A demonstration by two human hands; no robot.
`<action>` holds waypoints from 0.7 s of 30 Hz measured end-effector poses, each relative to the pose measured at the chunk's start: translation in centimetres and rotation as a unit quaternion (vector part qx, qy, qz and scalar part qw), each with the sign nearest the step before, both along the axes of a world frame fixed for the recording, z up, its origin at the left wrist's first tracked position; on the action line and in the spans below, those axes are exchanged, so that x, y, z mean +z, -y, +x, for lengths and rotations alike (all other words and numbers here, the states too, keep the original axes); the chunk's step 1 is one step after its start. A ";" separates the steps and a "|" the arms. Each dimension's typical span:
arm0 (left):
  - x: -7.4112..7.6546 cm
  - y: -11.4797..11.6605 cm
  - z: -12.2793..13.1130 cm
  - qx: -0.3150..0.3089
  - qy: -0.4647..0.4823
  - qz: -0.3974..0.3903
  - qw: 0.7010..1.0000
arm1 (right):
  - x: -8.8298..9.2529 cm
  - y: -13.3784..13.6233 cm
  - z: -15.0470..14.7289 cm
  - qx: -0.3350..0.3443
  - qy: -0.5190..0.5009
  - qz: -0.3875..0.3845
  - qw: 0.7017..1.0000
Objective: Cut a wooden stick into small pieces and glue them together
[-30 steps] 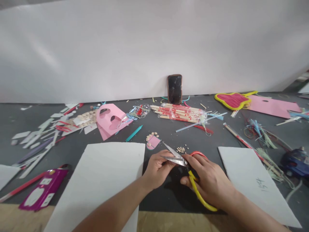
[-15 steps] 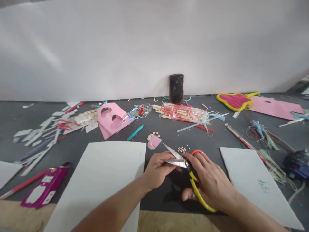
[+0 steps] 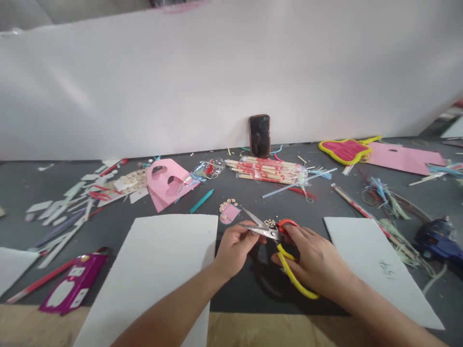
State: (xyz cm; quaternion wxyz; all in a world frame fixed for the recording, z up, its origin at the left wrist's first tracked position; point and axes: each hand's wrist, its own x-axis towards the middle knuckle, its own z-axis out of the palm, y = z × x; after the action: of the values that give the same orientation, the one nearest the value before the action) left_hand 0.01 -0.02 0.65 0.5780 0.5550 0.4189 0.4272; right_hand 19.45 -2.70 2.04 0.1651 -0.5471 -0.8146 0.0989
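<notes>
My right hand grips a pair of scissors with one red and one yellow handle. The blades point left and stand a little apart. At their tips, my left hand is closed in a pinch; whatever it holds is too small or hidden to make out. Just beyond the blades lie small pale beads in a loose heap. A pink rounded piece edged with wooden beads rests on the dark table to the left of them.
White foam boards flank my hands, the right board marked with writing. Farther back are a teal pen, bagged red-and-cream sticks, a propped phone and a pink cut-out. A blue tool sits far right, a purple box at left.
The scissors' blades have come slightly closer together, and my right thumb has drawn in toward the fingers. My left hand stays pinched near the blades. The view has shifted a little.
</notes>
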 end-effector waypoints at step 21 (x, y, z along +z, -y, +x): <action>5.4 8.1 1.8 -0.108 0.148 -0.333 0.925 | 2.2 5.2 -4.3 0.004 -0.426 -0.507 0.749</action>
State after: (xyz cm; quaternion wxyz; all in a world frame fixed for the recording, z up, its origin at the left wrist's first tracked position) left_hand 1.81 -8.17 6.01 0.8274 0.3031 0.3844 0.2753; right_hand 15.18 -7.87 4.28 0.1932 -0.4481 -0.4920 0.7210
